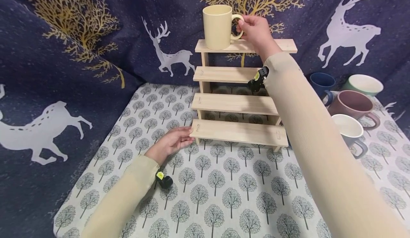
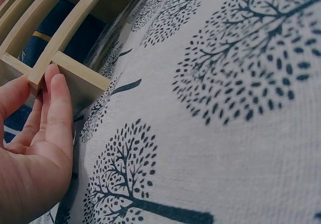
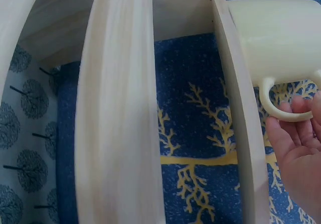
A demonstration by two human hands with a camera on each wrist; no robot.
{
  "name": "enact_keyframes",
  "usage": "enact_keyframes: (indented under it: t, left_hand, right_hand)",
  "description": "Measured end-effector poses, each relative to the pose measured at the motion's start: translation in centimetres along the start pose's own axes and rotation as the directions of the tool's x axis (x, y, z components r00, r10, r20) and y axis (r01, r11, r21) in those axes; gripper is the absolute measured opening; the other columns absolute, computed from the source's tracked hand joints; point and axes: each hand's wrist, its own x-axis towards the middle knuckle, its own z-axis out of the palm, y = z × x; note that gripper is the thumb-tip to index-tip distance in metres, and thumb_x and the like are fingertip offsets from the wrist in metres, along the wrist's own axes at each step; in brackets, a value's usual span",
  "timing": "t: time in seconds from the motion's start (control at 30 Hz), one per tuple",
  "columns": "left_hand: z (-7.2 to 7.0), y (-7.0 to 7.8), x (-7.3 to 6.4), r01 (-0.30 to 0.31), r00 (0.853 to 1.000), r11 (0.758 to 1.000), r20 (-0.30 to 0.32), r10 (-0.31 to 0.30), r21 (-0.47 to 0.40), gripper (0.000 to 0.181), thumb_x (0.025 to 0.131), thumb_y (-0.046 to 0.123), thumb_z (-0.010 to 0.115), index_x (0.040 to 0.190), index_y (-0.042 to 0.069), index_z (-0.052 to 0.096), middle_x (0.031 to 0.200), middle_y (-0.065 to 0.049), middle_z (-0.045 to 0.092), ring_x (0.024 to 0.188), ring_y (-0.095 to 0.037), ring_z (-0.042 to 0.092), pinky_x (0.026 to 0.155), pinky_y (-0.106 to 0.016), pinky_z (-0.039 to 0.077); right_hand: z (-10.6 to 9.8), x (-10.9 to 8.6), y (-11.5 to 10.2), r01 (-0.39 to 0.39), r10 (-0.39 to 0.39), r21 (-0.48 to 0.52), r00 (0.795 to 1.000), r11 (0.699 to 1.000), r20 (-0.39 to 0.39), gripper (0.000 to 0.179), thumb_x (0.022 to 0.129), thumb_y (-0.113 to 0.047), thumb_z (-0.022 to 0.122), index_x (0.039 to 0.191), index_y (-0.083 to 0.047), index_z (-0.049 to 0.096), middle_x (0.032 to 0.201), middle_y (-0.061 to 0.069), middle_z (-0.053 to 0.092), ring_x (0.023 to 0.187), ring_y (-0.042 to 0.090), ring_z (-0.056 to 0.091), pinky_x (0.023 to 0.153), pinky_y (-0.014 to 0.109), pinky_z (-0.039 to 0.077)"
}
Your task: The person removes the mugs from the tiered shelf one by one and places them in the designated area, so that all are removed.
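Observation:
A pale yellow mug (image 1: 217, 27) stands upright at the left end of the top step of a four-tier wooden shelf rack (image 1: 235, 103). My right hand (image 1: 257, 31) pinches the mug's handle from the right side. In the right wrist view, thumb and fingers meet round the lower curve of the handle (image 3: 288, 116). Down at the left end of the lowest step, my left hand (image 1: 174, 140) grips the board's corner. The left wrist view shows the thumb on one side of the board end (image 2: 36, 78) and the fingertips on the other.
To the right, several mugs stand close together: a dark blue mug (image 1: 321, 83), a mauve mug (image 1: 353, 104), and a mug with white inside and a grey-blue handle (image 1: 349, 125). A green cup with white inside (image 1: 363, 84) stands behind them. A dark deer-print cloth (image 1: 173, 3) hangs behind the rack.

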Motion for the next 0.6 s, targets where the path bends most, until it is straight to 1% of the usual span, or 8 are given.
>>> enact_keyframes:
  t: [0.07,0.1,0.2,0.3,0.43,0.5,0.6]
  left_hand:
    - [0.0,0.0,0.0,0.000,1.000,1.000,-0.003,0.000,0.002,0.053,0.106,0.004,0.047,0.154,-0.009,0.029,0.086,-0.002,0.072,0.076,-0.008,0.070,0.075,-0.012,0.065]
    - [0.0,0.0,0.0,0.001,1.000,1.000,-0.004,-0.001,0.001,0.053,0.106,0.004,0.048,0.154,-0.008,0.029,0.086,-0.002,0.072,0.076,-0.008,0.070,0.075,-0.012,0.065]
    - [-0.1,0.0,0.0,0.006,1.000,1.000,-0.010,-0.006,0.003,0.053,0.105,0.004,0.048,0.154,-0.008,0.029,0.086,-0.002,0.072,0.076,-0.008,0.071,0.075,-0.012,0.065]
    - [-0.2,0.0,0.0,0.004,1.000,1.000,-0.012,-0.004,0.008,0.054,0.105,0.003,0.047,0.154,-0.008,0.029,0.086,-0.002,0.072,0.076,-0.008,0.071,0.075,-0.011,0.065]
    - [-0.2,0.2,-0.1,-0.010,1.000,1.000,-0.009,0.010,0.006,0.054,0.105,0.003,0.048,0.154,-0.009,0.029,0.086,-0.002,0.072,0.075,-0.008,0.071,0.075,-0.011,0.065]
    - [-0.1,0.2,-0.1,-0.007,1.000,1.000,-0.006,0.007,-0.002,0.054,0.105,0.003,0.048,0.154,-0.009,0.029,0.086,-0.003,0.072,0.075,-0.008,0.071,0.074,-0.011,0.065]
    - [0.1,0.1,-0.2,0.000,1.000,1.000,-0.009,0.000,-0.009,0.054,0.105,0.003,0.049,0.154,-0.009,0.029,0.085,-0.003,0.072,0.074,-0.008,0.071,0.073,-0.011,0.065]
  right_hand:
    - [0.0,0.0,0.1,0.013,-0.013,0.019,1.000,1.000,-0.013,0.036,0.103,-0.016,0.058,0.138,-0.006,0.063,0.088,-0.007,0.065,0.090,0.005,0.059,0.070,0.013,0.056]
    - [0.0,-0.1,0.2,0.020,-0.020,0.015,1.000,1.000,-0.016,0.035,0.103,-0.015,0.059,0.136,-0.005,0.064,0.085,-0.007,0.064,0.087,0.005,0.059,0.065,0.011,0.055]
    - [0.0,-0.2,0.3,0.038,-0.038,-0.005,0.999,0.999,-0.019,0.028,0.102,-0.015,0.060,0.127,-0.003,0.066,0.078,-0.007,0.064,0.081,0.005,0.059,0.057,0.010,0.052]
    - [0.1,-0.4,0.2,0.048,-0.049,-0.013,0.999,0.999,-0.015,0.023,0.102,-0.015,0.060,0.122,-0.003,0.066,0.075,-0.007,0.063,0.077,0.005,0.058,0.053,0.010,0.050]
    - [0.1,-0.6,0.2,0.062,-0.062,-0.014,0.998,0.998,-0.021,0.029,0.103,-0.015,0.059,0.127,-0.001,0.065,0.076,-0.006,0.062,0.075,0.006,0.055,0.051,0.010,0.048]
    - [0.0,-0.8,0.3,0.069,-0.070,-0.020,0.997,0.997,-0.025,0.031,0.103,-0.015,0.059,0.129,0.001,0.065,0.075,-0.005,0.061,0.074,0.006,0.054,0.050,0.010,0.047]
    - [-0.1,-1.1,0.7,0.069,-0.069,-0.021,0.997,0.997,-0.026,0.029,0.103,-0.016,0.059,0.126,0.000,0.065,0.074,-0.005,0.061,0.073,0.006,0.054,0.050,0.010,0.047]
